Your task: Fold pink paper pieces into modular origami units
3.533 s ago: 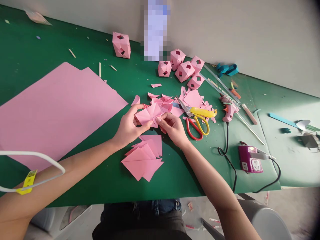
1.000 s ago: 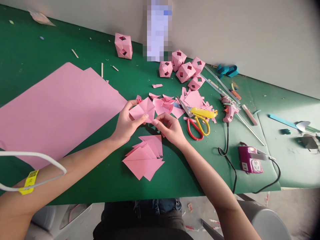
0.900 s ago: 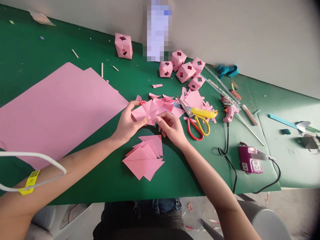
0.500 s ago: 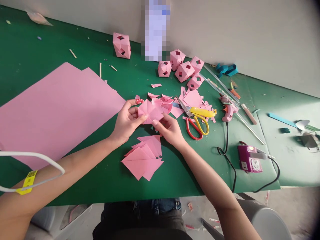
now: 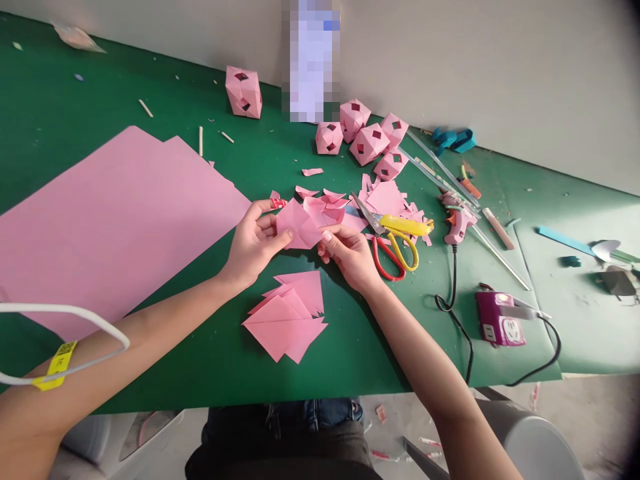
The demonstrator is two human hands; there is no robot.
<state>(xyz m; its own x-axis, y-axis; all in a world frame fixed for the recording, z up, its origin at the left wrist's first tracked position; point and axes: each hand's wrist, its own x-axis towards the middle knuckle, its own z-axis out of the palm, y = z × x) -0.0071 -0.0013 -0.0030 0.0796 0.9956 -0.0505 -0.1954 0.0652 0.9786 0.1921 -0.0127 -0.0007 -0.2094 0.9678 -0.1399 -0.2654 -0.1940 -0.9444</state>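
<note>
A small creased square of pink paper (image 5: 299, 225) is held up above the green table between my two hands. My left hand (image 5: 254, 241) pinches its left side, thumb on top; one fingertip has a red wrapping. With thumb and fingers, my right hand (image 5: 350, 255) grips the right corner. Below them lies a fanned stack of pink paper pieces (image 5: 285, 320). Just behind the held square are curled pink folded pieces (image 5: 327, 208). Scissors (image 5: 393, 243) with one red and one yellow handle rest right of my right hand, a yellow cutter (image 5: 406, 224) touching them.
Large pink sheets (image 5: 115, 220) cover the left side of the green table (image 5: 200, 373). Several folded pink paper balls (image 5: 370, 143) stand at the back. Pink scraps (image 5: 387, 197), a glue gun (image 5: 459, 223) with its cord, and a purple power socket (image 5: 501, 317) lie to the right.
My right hand has shifted slightly to the right, its thumb moving off the paper's lower edge to the right corner. The left hand stays nearly still, holding the paper.
</note>
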